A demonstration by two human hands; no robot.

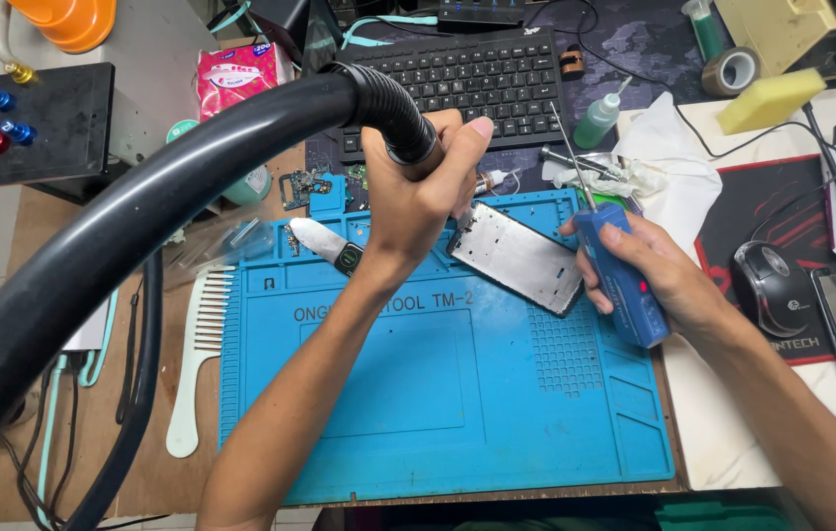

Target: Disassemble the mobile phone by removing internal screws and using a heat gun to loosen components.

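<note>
The left hand (418,192) is clenched around the ribbed end of a thick black hose (241,147) that sweeps in from the lower left of the frame. The right hand (663,275) grasps a blue handheld tool (624,280) with a thin metal rod pointing up. Between them, just above the centre, a silver phone frame (521,258) lies tilted on the blue work mat (437,393). The heavy hose could drag sideways and knock the frame or the small parts beside it. The hose mouth is hidden behind the left hand's fingers, and I cannot tell whether the tool touches the frame.
</note>
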